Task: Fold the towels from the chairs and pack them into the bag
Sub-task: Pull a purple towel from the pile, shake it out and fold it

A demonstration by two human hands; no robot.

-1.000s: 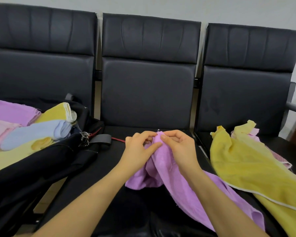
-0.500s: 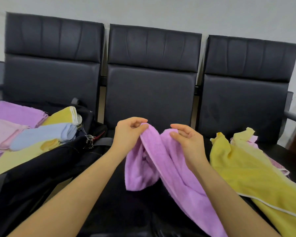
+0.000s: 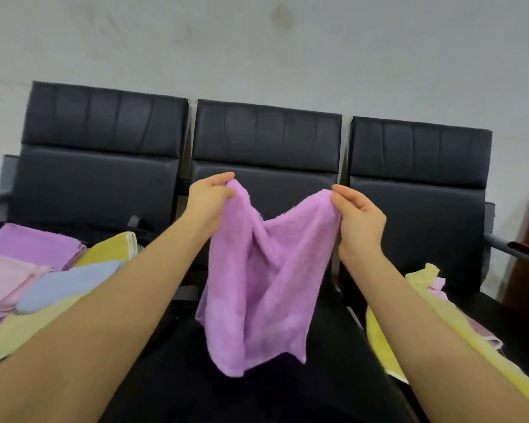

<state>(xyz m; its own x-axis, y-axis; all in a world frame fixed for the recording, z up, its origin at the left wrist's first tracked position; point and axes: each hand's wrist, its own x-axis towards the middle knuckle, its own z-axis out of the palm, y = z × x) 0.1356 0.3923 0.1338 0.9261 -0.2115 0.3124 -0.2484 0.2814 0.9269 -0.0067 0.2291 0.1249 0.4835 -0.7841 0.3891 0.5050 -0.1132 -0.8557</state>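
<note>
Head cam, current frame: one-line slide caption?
Both hands, left and right, pinch the purple towel by its top corners above the middle chair, folded towels at left.

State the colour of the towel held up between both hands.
Purple towel, plain, pinched by both hands; head view.

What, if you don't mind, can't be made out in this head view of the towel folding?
- Bag: mostly hidden under the folded towels and the left forearm; how full it is cannot be told.
- Yellow towel on the right chair: partly hidden by the right forearm, cut off by the frame edge.
- Purple towel: held up by left hand and right hand; motion-blurred, far side unseen.
</note>
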